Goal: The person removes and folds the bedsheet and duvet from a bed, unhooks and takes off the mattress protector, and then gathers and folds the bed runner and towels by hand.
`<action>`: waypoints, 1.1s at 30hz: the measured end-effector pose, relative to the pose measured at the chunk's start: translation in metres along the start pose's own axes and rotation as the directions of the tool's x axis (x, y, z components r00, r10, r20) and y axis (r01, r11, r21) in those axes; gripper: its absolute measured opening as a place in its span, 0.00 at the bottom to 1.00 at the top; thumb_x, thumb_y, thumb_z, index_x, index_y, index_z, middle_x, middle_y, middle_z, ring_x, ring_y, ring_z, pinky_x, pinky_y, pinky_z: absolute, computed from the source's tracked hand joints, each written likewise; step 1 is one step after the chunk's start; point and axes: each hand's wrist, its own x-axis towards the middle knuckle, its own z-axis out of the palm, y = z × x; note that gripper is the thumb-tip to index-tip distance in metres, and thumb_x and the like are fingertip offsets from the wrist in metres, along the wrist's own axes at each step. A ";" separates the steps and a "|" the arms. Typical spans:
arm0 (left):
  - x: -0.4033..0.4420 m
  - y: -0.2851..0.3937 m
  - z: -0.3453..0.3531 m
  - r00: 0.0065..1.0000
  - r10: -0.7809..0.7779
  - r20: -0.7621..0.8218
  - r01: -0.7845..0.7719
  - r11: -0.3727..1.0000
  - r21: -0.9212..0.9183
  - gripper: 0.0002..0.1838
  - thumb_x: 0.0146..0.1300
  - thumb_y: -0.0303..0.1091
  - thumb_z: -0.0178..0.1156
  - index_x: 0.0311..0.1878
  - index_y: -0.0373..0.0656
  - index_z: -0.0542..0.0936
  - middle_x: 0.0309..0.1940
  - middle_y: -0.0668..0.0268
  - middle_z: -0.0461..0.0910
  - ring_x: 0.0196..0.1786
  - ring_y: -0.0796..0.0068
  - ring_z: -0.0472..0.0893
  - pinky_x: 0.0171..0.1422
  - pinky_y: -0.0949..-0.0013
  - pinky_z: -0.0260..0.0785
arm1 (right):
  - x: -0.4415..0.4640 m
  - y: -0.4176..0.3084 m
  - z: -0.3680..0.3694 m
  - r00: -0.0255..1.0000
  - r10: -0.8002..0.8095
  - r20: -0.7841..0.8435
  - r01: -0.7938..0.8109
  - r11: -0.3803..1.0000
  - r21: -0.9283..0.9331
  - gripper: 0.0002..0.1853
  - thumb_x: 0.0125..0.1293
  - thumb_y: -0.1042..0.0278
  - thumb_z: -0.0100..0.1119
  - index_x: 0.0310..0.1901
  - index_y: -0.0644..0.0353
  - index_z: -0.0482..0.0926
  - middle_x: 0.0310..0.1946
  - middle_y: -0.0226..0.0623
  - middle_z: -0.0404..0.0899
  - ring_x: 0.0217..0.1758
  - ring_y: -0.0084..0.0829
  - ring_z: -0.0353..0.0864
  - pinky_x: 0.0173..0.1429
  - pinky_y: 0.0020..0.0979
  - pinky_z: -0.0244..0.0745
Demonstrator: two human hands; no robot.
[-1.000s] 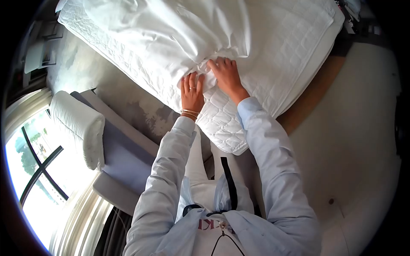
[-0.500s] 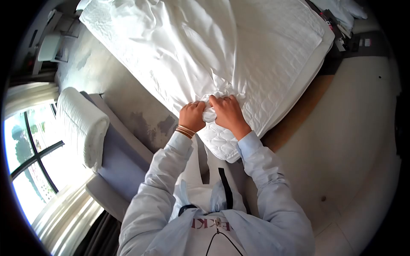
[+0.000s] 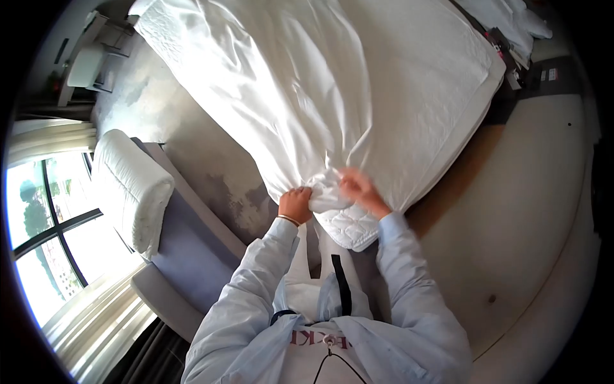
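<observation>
Sheet (image 3: 323,187) and left hand (image 3: 295,205) nearer lettering (image 3: 303,338)

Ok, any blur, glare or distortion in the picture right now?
Head view: right hand smeared, probably by motion, left hand crisper; window largely blown out; sheet bright, but its folds are readable. Head view, edges: strong fisheye bending, black corners.

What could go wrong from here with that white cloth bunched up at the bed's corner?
The left hand grips the bunched cloth, but the right hand is blurred, its hold unclear; the cloth might slip if only one grip bears the pull. Tugging could also drag the quilted layer beneath. The long folds might stay as creases.
</observation>
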 end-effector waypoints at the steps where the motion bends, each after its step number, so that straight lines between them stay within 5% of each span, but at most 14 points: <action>1: -0.001 -0.006 0.007 1.000 -0.014 -0.012 0.013 1.000 -0.021 0.12 0.35 0.27 0.57 0.29 0.45 0.71 0.27 0.61 0.76 0.33 0.55 0.76 0.36 0.57 0.69 | 0.009 -0.015 -0.014 0.968 -0.048 -0.245 0.064 0.996 0.059 0.19 0.53 0.69 0.61 0.48 0.57 0.73 0.35 0.24 0.73 0.35 0.16 0.71 0.32 0.15 0.64; 2: -0.002 -0.009 0.007 0.998 0.018 -0.052 -0.021 0.998 -0.064 0.12 0.35 0.27 0.57 0.29 0.44 0.71 0.27 0.61 0.76 0.33 0.55 0.76 0.35 0.57 0.69 | 0.029 -0.014 -0.047 0.882 -0.216 -0.419 0.030 0.912 -0.408 0.24 0.52 0.67 0.63 0.51 0.57 0.70 0.39 0.28 0.73 0.38 0.19 0.71 0.34 0.20 0.67; 6: -0.005 -0.022 -0.016 0.999 0.024 0.028 -0.020 0.992 -0.125 0.13 0.36 0.28 0.57 0.31 0.44 0.72 0.26 0.61 0.76 0.34 0.56 0.76 0.35 0.59 0.69 | 0.093 -0.005 -0.097 0.702 -0.215 -0.679 -0.216 0.844 -0.491 0.44 0.48 0.55 0.66 0.63 0.54 0.51 0.56 0.46 0.62 0.54 0.37 0.68 0.46 0.32 0.72; 8: -0.006 -0.031 -0.018 0.997 0.049 0.067 -0.038 0.987 -0.154 0.15 0.35 0.28 0.57 0.32 0.45 0.72 0.27 0.61 0.76 0.34 0.57 0.77 0.34 0.58 0.69 | 0.123 -0.010 -0.091 0.639 0.307 -0.705 -0.497 0.865 -0.073 0.50 0.50 0.52 0.64 0.67 0.47 0.39 0.52 0.41 0.66 0.52 0.34 0.68 0.49 0.37 0.69; 9: -0.004 -0.035 -0.022 0.993 0.082 0.080 -0.069 0.985 -0.157 0.15 0.34 0.28 0.57 0.33 0.45 0.72 0.27 0.61 0.77 0.34 0.57 0.77 0.35 0.59 0.69 | 0.137 -0.009 -0.087 0.671 0.324 -0.667 -0.395 0.918 0.048 0.48 0.50 0.55 0.64 0.67 0.48 0.42 0.60 0.49 0.58 0.57 0.40 0.66 0.55 0.34 0.67; 12: -0.002 -0.042 -0.034 0.983 0.145 0.108 -0.122 0.973 -0.193 0.16 0.34 0.29 0.57 0.33 0.45 0.72 0.28 0.62 0.77 0.35 0.57 0.77 0.36 0.59 0.70 | 0.159 -0.035 -0.062 0.826 0.225 -0.518 -0.069 0.951 0.302 0.44 0.55 0.61 0.59 0.67 0.49 0.41 0.58 0.48 0.61 0.56 0.39 0.67 0.54 0.32 0.68; 14: 0.006 -0.044 -0.040 0.974 0.195 0.114 -0.165 0.960 -0.228 0.15 0.34 0.29 0.57 0.32 0.45 0.72 0.28 0.62 0.77 0.35 0.57 0.77 0.36 0.60 0.70 | 0.169 -0.080 -0.039 0.779 0.206 -0.592 -0.082 0.970 0.229 0.37 0.57 0.67 0.55 0.66 0.53 0.49 0.55 0.45 0.66 0.55 0.35 0.69 0.54 0.30 0.67; 16: 0.009 -0.049 -0.044 0.949 0.295 0.109 -0.239 0.901 -0.363 0.14 0.35 0.30 0.57 0.32 0.45 0.73 0.29 0.62 0.77 0.36 0.57 0.76 0.37 0.60 0.69 | 0.176 -0.120 -0.023 0.883 -0.123 -0.453 0.119 0.992 -0.038 0.30 0.56 0.70 0.55 0.62 0.58 0.60 0.53 0.43 0.69 0.52 0.33 0.71 0.54 0.29 0.67; 18: 0.016 -0.051 -0.060 0.938 0.341 0.065 -0.287 0.866 -0.410 0.13 0.36 0.31 0.56 0.32 0.45 0.73 0.30 0.62 0.77 0.37 0.58 0.77 0.37 0.60 0.69 | 0.176 -0.167 0.005 0.885 -0.082 -0.458 0.070 0.997 -0.045 0.24 0.52 0.76 0.52 0.55 0.62 0.69 0.51 0.39 0.72 0.51 0.30 0.72 0.54 0.27 0.66; 21: 0.027 -0.053 -0.076 0.932 0.349 0.094 -0.264 0.834 -0.484 0.16 0.38 0.33 0.58 0.35 0.45 0.77 0.31 0.60 0.78 0.37 0.56 0.77 0.40 0.60 0.69 | 0.170 -0.215 0.056 0.952 -0.295 0.086 0.288 0.758 -0.585 0.23 0.45 0.83 0.46 0.47 0.60 0.76 0.45 0.36 0.77 0.49 0.26 0.75 0.53 0.26 0.66; 24: 0.027 -0.073 -0.091 0.912 0.366 0.185 -0.229 0.828 -0.512 0.16 0.39 0.36 0.59 0.36 0.45 0.77 0.31 0.59 0.79 0.37 0.56 0.77 0.41 0.60 0.69 | 0.178 -0.237 0.112 0.934 0.022 0.356 0.263 0.632 -0.729 0.16 0.44 0.83 0.46 0.35 0.58 0.79 0.34 0.36 0.80 0.39 0.31 0.79 0.45 0.29 0.70; 26: 0.024 -0.083 -0.092 0.910 0.350 0.221 -0.203 0.843 -0.499 0.16 0.39 0.36 0.60 0.35 0.45 0.77 0.31 0.59 0.78 0.37 0.55 0.77 0.40 0.60 0.69 | 0.204 -0.196 0.130 0.849 0.036 0.527 0.458 0.449 -0.768 0.08 0.46 0.79 0.50 0.28 0.57 0.77 0.27 0.37 0.79 0.32 0.38 0.79 0.38 0.34 0.71; 32: 0.028 -0.112 -0.139 0.943 0.286 0.172 -0.193 0.887 -0.419 0.18 0.35 0.31 0.58 0.36 0.43 0.76 0.30 0.63 0.78 0.35 0.60 0.77 0.38 0.62 0.70 | 0.281 -0.090 0.185 0.753 0.199 0.627 0.638 0.012 -0.770 0.04 0.48 0.73 0.53 0.25 0.55 0.78 0.25 0.40 0.78 0.32 0.39 0.79 0.35 0.35 0.72; 33: 0.030 -0.121 -0.145 0.947 0.319 -0.040 -0.308 0.862 -0.404 0.21 0.31 0.33 0.61 0.36 0.42 0.76 0.29 0.60 0.78 0.31 0.59 0.77 0.35 0.62 0.70 | 0.292 -0.080 0.190 0.744 0.232 0.627 0.647 -0.014 -0.762 0.04 0.48 0.73 0.53 0.25 0.56 0.78 0.25 0.40 0.78 0.32 0.39 0.79 0.35 0.36 0.72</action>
